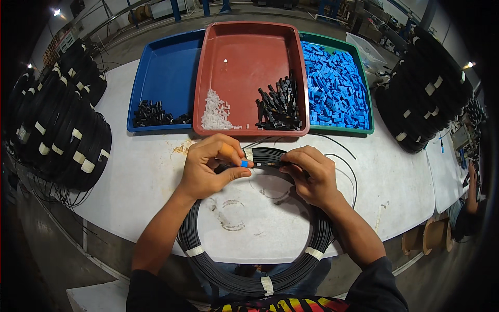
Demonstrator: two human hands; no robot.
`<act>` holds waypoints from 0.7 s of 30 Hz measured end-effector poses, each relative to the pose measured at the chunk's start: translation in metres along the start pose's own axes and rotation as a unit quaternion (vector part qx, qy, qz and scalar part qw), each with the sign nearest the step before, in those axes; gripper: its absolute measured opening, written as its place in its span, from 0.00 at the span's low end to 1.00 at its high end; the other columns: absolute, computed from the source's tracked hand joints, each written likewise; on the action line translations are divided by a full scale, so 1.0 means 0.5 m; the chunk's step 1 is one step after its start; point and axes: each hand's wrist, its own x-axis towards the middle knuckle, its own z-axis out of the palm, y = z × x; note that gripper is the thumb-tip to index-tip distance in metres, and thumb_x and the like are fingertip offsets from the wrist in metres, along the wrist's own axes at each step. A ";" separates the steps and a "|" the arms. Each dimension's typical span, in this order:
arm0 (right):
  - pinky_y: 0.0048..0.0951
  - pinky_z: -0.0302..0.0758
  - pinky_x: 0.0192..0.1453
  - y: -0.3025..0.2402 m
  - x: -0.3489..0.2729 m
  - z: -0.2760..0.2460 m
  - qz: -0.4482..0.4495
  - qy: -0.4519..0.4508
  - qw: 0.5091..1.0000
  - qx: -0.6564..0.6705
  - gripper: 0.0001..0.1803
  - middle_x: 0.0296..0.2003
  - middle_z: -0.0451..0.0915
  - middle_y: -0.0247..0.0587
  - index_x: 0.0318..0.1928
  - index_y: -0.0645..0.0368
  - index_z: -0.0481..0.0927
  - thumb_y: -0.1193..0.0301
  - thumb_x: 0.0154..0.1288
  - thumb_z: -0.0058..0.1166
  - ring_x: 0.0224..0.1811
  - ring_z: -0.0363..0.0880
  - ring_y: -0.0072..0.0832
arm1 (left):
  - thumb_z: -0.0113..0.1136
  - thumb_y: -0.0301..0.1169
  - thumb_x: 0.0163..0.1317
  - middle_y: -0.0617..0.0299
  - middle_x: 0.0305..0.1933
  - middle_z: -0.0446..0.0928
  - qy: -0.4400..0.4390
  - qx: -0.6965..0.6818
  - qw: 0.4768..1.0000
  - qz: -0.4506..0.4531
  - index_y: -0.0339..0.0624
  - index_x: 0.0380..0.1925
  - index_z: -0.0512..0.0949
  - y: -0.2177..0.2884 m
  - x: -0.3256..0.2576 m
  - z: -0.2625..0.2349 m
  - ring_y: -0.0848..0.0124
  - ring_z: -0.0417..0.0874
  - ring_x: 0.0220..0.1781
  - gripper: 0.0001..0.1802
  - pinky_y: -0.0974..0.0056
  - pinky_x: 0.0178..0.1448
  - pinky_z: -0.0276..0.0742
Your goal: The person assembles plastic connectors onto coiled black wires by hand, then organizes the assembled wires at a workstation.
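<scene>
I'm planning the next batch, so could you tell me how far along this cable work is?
Done: taped coils stacked at both sides. In hand: left hand pinches a blue piece, right hand a cable end of the coil. Left: plenty of parts in the trays.

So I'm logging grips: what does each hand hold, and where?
Left hand pinches a small blue connector piece at its end; right hand pinches the black cable's tip.

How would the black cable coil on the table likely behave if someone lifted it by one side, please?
The black cable coil would probably sag and flex, since it is many thin loops. The white tape bands should mostly keep the loops together. Its loose cable end would likely dangle.
</scene>
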 end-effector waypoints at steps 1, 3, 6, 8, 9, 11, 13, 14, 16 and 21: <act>0.33 0.79 0.37 0.001 -0.001 0.001 0.001 0.000 1.000 0.000 0.14 0.34 0.85 0.44 0.41 0.62 0.84 0.83 0.53 0.69 0.34 0.84 0.37 | 0.74 0.13 0.54 0.54 0.46 0.79 -0.026 0.030 0.999 0.002 0.33 0.33 0.80 0.007 0.002 -0.001 0.67 0.90 0.46 0.11 0.66 0.53 0.88; 0.38 0.76 0.38 0.003 -0.004 0.003 0.000 0.007 1.000 0.029 0.14 0.34 0.83 0.42 0.42 0.60 0.84 0.81 0.53 0.69 0.33 0.81 0.40 | 0.72 0.13 0.55 0.53 0.47 0.78 -0.053 0.060 0.997 0.002 0.32 0.34 0.80 0.014 0.002 0.001 0.64 0.90 0.46 0.11 0.64 0.55 0.89; 0.37 0.76 0.38 0.004 -0.004 0.005 -0.009 -0.002 1.000 0.025 0.14 0.33 0.83 0.42 0.41 0.60 0.84 0.81 0.52 0.69 0.33 0.81 0.39 | 0.71 0.12 0.55 0.52 0.46 0.79 -0.042 0.059 0.997 -0.031 0.31 0.34 0.80 0.011 0.000 0.005 0.63 0.90 0.48 0.10 0.64 0.55 0.88; 0.37 0.76 0.37 0.003 -0.004 0.004 -0.013 -0.004 1.000 0.026 0.14 0.33 0.83 0.42 0.41 0.61 0.84 0.81 0.52 0.69 0.33 0.81 0.39 | 0.77 0.18 0.52 0.54 0.43 0.85 -0.038 0.086 0.996 -0.001 0.32 0.39 0.83 0.001 0.000 0.008 0.69 0.90 0.44 0.15 0.67 0.52 0.87; 0.37 0.76 0.37 0.002 -0.003 0.004 -0.018 -0.007 0.999 0.026 0.14 0.33 0.83 0.42 0.41 0.61 0.84 0.81 0.52 0.69 0.32 0.81 0.39 | 0.77 0.18 0.52 0.54 0.43 0.85 -0.038 0.086 0.996 -0.001 0.32 0.39 0.83 0.002 -0.002 0.011 0.69 0.90 0.44 0.15 0.67 0.52 0.87; 0.37 0.76 0.36 0.001 -0.004 0.003 -0.017 -0.011 0.999 0.026 0.14 0.32 0.83 0.42 0.41 0.61 0.85 0.80 0.52 0.69 0.32 0.81 0.39 | 0.78 0.19 0.52 0.56 0.41 0.87 -0.007 0.089 0.995 -0.045 0.35 0.46 0.83 0.005 -0.008 0.017 0.71 0.89 0.45 0.20 0.66 0.53 0.86; 0.36 0.75 0.36 0.000 -0.004 0.001 -0.016 -0.014 0.999 0.026 0.14 0.32 0.83 0.42 0.41 0.61 0.85 0.80 0.52 0.69 0.31 0.80 0.39 | 0.78 0.20 0.52 0.56 0.41 0.87 -0.014 0.097 0.995 -0.034 0.36 0.47 0.82 0.005 -0.005 0.017 0.71 0.89 0.45 0.21 0.66 0.52 0.86; 0.36 0.75 0.35 -0.001 -0.003 0.000 -0.022 -0.017 0.999 0.021 0.14 0.31 0.82 0.41 0.41 0.60 0.85 0.80 0.51 0.69 0.30 0.80 0.38 | 0.78 0.20 0.52 0.57 0.41 0.88 -0.020 0.105 0.994 -0.022 0.37 0.49 0.82 0.007 -0.003 0.017 0.71 0.90 0.45 0.23 0.66 0.52 0.86; 0.36 0.74 0.33 -0.001 -0.003 0.000 -0.027 -0.021 0.999 0.015 0.14 0.31 0.82 0.41 0.41 0.60 0.85 0.79 0.51 0.70 0.29 0.80 0.37 | 0.78 0.20 0.52 0.57 0.41 0.88 -0.028 0.127 0.991 -0.013 0.37 0.49 0.82 0.013 0.000 0.018 0.71 0.90 0.44 0.23 0.66 0.52 0.86; 0.37 0.72 0.30 0.001 -0.007 0.010 -0.092 -0.028 0.995 -0.042 0.15 0.24 0.79 0.36 0.39 0.59 0.83 0.74 0.50 0.73 0.25 0.78 0.34 | 0.79 0.22 0.51 0.57 0.42 0.88 -0.064 0.188 0.980 0.008 0.37 0.49 0.82 0.015 -0.002 0.011 0.69 0.91 0.44 0.24 0.65 0.53 0.86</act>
